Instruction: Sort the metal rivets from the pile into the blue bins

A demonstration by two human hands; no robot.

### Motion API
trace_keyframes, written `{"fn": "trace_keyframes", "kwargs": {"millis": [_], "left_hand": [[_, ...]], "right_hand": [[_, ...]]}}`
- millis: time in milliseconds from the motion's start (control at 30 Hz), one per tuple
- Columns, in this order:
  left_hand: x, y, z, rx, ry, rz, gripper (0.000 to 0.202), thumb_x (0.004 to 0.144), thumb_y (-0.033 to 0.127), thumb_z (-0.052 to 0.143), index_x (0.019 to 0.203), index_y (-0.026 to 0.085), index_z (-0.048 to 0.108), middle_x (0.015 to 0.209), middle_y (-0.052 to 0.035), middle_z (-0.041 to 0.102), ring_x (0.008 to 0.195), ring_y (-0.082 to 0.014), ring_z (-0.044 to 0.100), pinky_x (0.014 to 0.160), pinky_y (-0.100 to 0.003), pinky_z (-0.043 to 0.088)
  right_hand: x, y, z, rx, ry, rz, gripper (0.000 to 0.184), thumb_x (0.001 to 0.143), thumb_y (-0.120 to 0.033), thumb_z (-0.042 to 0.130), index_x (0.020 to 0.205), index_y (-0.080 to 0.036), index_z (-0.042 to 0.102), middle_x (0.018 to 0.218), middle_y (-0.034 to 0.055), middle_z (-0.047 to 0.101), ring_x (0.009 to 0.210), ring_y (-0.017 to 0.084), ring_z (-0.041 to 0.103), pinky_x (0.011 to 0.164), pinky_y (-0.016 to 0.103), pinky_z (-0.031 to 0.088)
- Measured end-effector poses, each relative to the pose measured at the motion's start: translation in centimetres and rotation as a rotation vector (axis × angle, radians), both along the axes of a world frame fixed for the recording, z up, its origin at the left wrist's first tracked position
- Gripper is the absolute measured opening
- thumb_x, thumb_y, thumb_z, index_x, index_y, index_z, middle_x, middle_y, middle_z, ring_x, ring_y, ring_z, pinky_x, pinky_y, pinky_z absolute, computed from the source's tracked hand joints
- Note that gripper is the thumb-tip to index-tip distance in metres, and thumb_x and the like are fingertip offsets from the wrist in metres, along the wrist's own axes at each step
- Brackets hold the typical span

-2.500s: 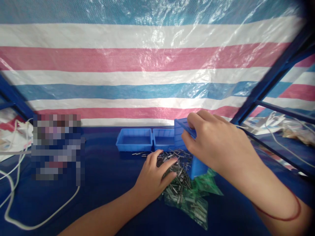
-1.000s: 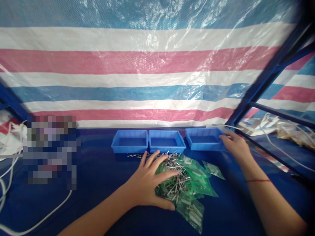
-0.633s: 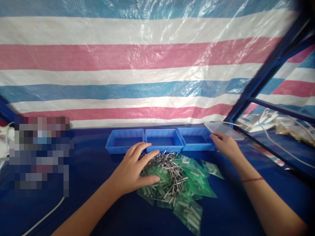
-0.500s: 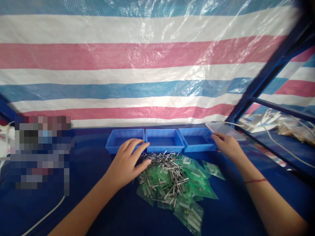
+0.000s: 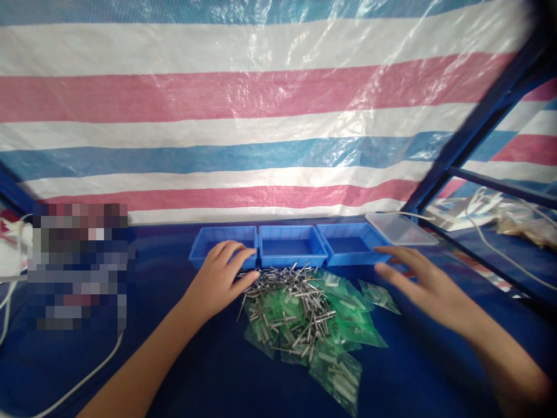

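Observation:
My left hand [image 5: 224,277] is spread in front of the left blue bin [image 5: 201,244], at the left edge of a heap of thin metal rivet-like pins [image 5: 311,299]. Nothing shows between its fingers. At the front corner of the right blue bin [image 5: 350,255] is my right hand [image 5: 424,284], thumb and fingers apart and holding nothing; whether it touches the bin I cannot tell. Between these two bins stands the middle blue bin [image 5: 291,255]. Green plastic bags [image 5: 354,322] lie under and beside the pins, and small clear bags with pieces inside [image 5: 339,377] lie at the front.
A flat translucent plastic lid [image 5: 402,229] lies behind my right hand. Blue metal frame bars [image 5: 461,139] rise at the right. A striped plastic sheet [image 5: 261,133] hangs behind the table. White cable [image 5: 102,357] runs along the left, near a pixelated area.
My right hand has drawn back from the right bin's edge toward me, and its fingers have spread. My left hand has shifted slightly left. Bins and heap stay in place.

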State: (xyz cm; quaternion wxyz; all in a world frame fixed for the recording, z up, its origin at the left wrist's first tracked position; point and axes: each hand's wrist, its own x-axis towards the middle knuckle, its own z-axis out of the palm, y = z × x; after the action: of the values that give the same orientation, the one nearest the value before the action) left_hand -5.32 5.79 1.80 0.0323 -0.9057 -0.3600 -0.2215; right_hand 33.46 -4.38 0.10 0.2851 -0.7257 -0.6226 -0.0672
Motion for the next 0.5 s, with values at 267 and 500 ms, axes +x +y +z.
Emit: {"fn": "trace_keyframes", "kwargs": {"millis": [267,500], "left_hand": [[3.2,-5.1,0.4,-0.155,0.019,-0.401,0.088,0.061,0.079,0.059,0.133,0.030,0.049,0.144,-0.0111,0.038,0.133,-0.0397,0.030,0.108,-0.060,0.024],[3.8,-5.7,-2.4,-0.232,0.031,-0.320,0.088,0.061,0.078,0.060,0.136,0.035,0.045,0.149,-0.0120,0.032,0.133,-0.0432,0.030,0.104,-0.065,0.025]], "right_hand": [[-7.5,-5.6,-3.5,-0.260,-0.184,0.357,0.100,0.065,-0.063,0.066,0.149,-0.033,0.019,0.156,0.0110,0.017,0.140,0.042,0.014,0.102,0.068,0.026],[-8.7,-4.1,-3.6,-0.224,-0.252,0.476,0.085,0.069,-0.058,0.067,0.144,-0.036,0.034,0.147,0.0100,0.038,0.132,0.040,0.036,0.098,0.063,0.035]]}}
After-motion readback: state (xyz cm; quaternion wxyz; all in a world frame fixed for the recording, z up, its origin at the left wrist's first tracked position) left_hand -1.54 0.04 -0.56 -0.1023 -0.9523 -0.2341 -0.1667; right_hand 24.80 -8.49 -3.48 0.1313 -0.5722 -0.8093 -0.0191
